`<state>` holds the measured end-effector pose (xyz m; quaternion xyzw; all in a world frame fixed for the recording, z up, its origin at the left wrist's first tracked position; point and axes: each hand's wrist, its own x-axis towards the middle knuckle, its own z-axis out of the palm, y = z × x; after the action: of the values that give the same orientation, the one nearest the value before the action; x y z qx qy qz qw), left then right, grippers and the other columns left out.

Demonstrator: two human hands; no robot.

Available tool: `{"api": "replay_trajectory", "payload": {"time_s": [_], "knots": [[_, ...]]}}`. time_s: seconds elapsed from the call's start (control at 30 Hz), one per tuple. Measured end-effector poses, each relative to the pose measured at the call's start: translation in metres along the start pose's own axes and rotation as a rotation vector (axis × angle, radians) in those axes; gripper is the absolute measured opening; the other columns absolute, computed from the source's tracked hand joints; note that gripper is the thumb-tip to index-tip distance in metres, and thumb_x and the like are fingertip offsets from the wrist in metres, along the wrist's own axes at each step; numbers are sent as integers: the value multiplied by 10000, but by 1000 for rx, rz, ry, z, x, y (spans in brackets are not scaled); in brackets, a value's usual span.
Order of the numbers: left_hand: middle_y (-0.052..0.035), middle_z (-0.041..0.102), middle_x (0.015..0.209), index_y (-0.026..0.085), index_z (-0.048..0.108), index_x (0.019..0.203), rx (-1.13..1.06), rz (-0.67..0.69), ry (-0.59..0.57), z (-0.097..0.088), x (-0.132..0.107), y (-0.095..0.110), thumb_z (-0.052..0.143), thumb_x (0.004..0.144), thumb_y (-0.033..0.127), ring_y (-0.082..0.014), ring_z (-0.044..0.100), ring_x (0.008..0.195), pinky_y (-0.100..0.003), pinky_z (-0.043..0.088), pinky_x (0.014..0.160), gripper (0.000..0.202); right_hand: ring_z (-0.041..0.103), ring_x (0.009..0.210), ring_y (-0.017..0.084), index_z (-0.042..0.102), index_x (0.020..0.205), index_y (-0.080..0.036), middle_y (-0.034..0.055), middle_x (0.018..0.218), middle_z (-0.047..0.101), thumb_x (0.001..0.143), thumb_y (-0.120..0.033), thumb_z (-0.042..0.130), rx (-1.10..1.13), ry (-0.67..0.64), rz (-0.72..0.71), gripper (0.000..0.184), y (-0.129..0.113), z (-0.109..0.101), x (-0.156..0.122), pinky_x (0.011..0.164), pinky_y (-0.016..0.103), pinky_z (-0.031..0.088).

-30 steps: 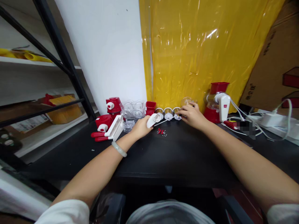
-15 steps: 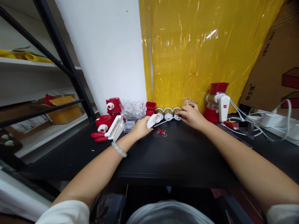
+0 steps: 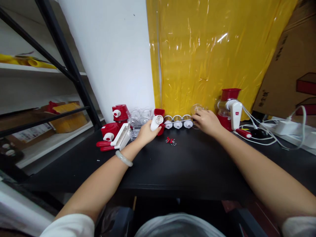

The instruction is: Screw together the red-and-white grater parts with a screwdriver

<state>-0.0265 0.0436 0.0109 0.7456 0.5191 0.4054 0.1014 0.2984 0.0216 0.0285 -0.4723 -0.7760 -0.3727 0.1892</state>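
Observation:
My left hand [image 3: 147, 133] is closed round a white crank arm [image 3: 156, 122] with a round hollow end turned up; a red part shows beside its fingers. My right hand [image 3: 208, 121] is curled at the right of the grater drums, beside a clear plastic part [image 3: 197, 108]. A thin metal shaft, apparently a screwdriver [image 3: 176, 121], runs leftward from its fingers across the drums; its handle is hidden. Below, on the black table, lies a small pile of red pieces and screws [image 3: 171, 141]. Three metal grater drums [image 3: 177, 122] stand in a row behind.
At left sit red grater bodies [image 3: 120, 112], a white crank with red handles [image 3: 120, 138] and clear plastic parts [image 3: 140, 115]. An assembled red-and-white grater [image 3: 230, 108] stands at right, near white cables [image 3: 271, 131] and a power strip [image 3: 296, 131]. A black shelf frame [image 3: 71, 69] rises at left.
My left hand has drawn slightly left and up with the crank arm, which now points more upright. My right hand has shifted right, and the shaft's tip no longer lies at the table below the crank.

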Motion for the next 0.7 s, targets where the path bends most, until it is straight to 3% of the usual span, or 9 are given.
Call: {"api": "replay_trajectory", "payload": {"time_s": [0.13,0.27,0.37,0.57,0.7], "knots": [[-86,738,905,181,608,1161,-70,-29,-7,2,3,-5,541,918,411,-261,715,886,-372,571,776,341,562,935,240,701,1053,-194,111,1038,670,921,-257,525,-26,6,37,228,4,-2,-2,700,332,296],[-59,703,778,172,553,1166,-182,-119,-48,4,3,-2,552,918,360,-219,701,642,-338,580,594,312,570,895,236,699,1049,-187,116,1034,674,923,-259,512,-35,27,64,237,9,-5,-3,679,327,305],[-61,688,769,158,519,1136,-304,-188,-63,6,1,3,568,904,290,-210,694,589,-307,563,494,271,573,857,232,702,1070,-192,120,1010,680,925,-277,520,-30,66,66,249,14,-8,-5,657,322,305],[-68,689,840,172,497,1076,-325,-262,8,3,2,9,621,870,258,-186,685,591,-291,566,478,255,599,844,216,708,1146,-230,103,980,689,970,-347,484,4,131,11,309,22,-6,-9,621,305,323],[-87,695,899,171,451,1144,-345,-299,34,1,5,7,619,876,260,-181,688,605,-315,587,524,328,608,871,207,683,1228,-253,96,1033,685,989,-343,453,86,115,-18,344,21,-5,-8,642,294,365]]}}
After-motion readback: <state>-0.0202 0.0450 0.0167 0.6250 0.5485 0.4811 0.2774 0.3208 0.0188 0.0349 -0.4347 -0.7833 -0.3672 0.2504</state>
